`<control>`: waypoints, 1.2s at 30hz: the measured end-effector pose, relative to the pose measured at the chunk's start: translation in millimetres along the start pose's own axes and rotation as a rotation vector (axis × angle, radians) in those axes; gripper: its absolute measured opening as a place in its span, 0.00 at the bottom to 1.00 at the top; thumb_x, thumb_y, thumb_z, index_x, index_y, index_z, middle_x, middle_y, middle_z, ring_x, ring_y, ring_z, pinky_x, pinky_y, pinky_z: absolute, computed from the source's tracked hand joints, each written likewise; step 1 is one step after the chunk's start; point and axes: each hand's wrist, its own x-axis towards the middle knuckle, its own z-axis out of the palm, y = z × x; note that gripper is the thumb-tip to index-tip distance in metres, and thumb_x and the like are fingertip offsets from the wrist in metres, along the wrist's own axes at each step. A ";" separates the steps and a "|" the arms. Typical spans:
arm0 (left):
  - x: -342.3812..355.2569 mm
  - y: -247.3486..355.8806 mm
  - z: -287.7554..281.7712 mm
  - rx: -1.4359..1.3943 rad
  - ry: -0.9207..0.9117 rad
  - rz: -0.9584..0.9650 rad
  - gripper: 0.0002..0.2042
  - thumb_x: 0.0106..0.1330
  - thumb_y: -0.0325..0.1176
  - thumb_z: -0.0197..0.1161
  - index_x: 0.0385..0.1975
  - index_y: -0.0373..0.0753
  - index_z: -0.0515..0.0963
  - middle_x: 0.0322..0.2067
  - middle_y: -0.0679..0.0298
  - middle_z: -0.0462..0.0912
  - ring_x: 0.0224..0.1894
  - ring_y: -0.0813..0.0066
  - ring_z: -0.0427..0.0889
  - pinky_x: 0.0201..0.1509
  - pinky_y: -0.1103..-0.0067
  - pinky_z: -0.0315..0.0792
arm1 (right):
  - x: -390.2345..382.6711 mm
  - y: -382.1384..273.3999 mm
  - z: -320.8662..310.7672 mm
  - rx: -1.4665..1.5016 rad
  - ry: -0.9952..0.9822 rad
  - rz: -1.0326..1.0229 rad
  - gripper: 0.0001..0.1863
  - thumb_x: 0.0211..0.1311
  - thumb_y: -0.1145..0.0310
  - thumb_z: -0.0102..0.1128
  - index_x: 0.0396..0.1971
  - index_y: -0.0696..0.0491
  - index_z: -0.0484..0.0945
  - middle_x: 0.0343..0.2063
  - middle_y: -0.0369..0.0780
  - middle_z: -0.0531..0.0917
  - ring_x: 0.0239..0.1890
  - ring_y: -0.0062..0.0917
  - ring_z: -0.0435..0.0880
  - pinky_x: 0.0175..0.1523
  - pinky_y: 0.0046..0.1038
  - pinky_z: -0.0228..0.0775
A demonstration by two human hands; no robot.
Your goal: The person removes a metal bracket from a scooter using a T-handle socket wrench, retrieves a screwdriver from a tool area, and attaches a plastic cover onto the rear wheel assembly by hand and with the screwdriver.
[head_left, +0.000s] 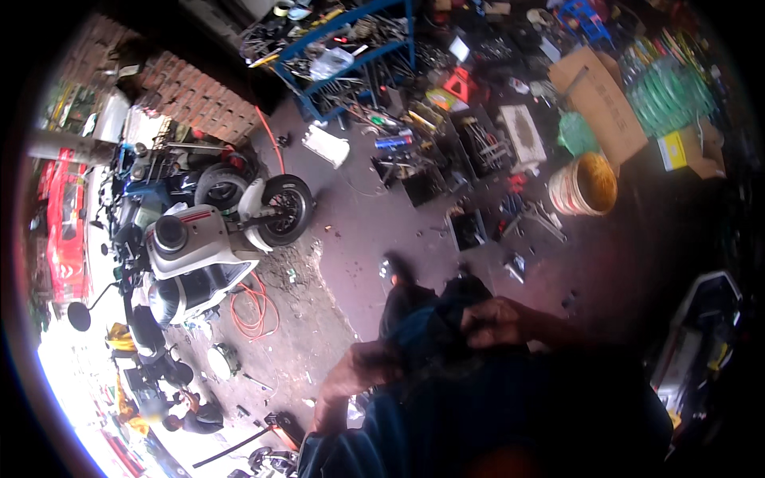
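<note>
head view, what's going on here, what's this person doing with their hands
The person's left hand and right hand are both at the front of their dark blue clothing. Both are blurred, so whether they grip anything is unclear. On the floor, a white scooter is off to the left and a bucket ahead to the right.

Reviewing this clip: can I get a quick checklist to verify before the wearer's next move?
1. Both hands visible: ok; left hand and right hand are at waist level.
2. Hands empty: cannot tell; blur and the dark clothing hide their grip.
3. Floor ahead uncluttered: not ok; loose metal parts lie there.
4. Orange hose stowed: not ok; it lies loosely coiled on the floor.
5. White scooter clear of the hands: ok; it is apart, to the left.
</note>
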 end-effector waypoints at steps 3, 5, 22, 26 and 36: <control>3.1 -0.9 -0.3 -0.040 0.063 0.246 0.16 0.48 0.33 0.70 0.32 0.27 0.79 0.33 0.51 0.79 0.41 0.65 0.78 0.43 0.75 0.71 | 4.2 2.7 -1.9 -0.141 -0.006 -0.094 0.10 0.58 0.65 0.59 0.34 0.56 0.77 0.29 0.39 0.79 0.35 0.24 0.79 0.41 0.26 0.68; 11.1 -28.7 -10.7 -0.262 0.126 0.324 0.13 0.51 0.33 0.66 0.33 0.30 0.78 0.33 0.57 0.80 0.31 0.70 0.77 0.39 0.77 0.70 | -13.3 28.6 -3.1 -0.069 0.130 -0.080 0.10 0.58 0.64 0.58 0.34 0.55 0.77 0.29 0.40 0.79 0.35 0.24 0.79 0.42 0.26 0.68; 69.8 -172.7 -82.4 0.554 0.658 0.008 0.11 0.54 0.32 0.61 0.34 0.34 0.78 0.30 0.56 0.82 0.31 0.66 0.80 0.36 0.75 0.72 | -21.4 137.1 -21.6 1.010 1.026 0.029 0.09 0.53 0.73 0.51 0.35 0.56 0.74 0.26 0.39 0.77 0.26 0.27 0.77 0.32 0.29 0.70; 35.8 -241.4 -129.0 0.660 0.672 -0.163 0.08 0.53 0.30 0.60 0.31 0.35 0.78 0.25 0.58 0.81 0.24 0.73 0.78 0.26 0.78 0.70 | -27.6 203.3 -2.0 1.038 1.182 0.205 0.10 0.56 0.72 0.50 0.38 0.54 0.75 0.27 0.39 0.78 0.27 0.27 0.79 0.31 0.28 0.73; -4.3 -275.5 -156.0 0.178 0.795 -0.577 0.08 0.55 0.30 0.57 0.32 0.35 0.76 0.21 0.63 0.76 0.17 0.77 0.76 0.14 0.82 0.70 | -99.6 303.0 75.0 1.068 1.666 0.475 0.09 0.57 0.66 0.56 0.35 0.53 0.74 0.22 0.39 0.78 0.20 0.25 0.76 0.20 0.24 0.68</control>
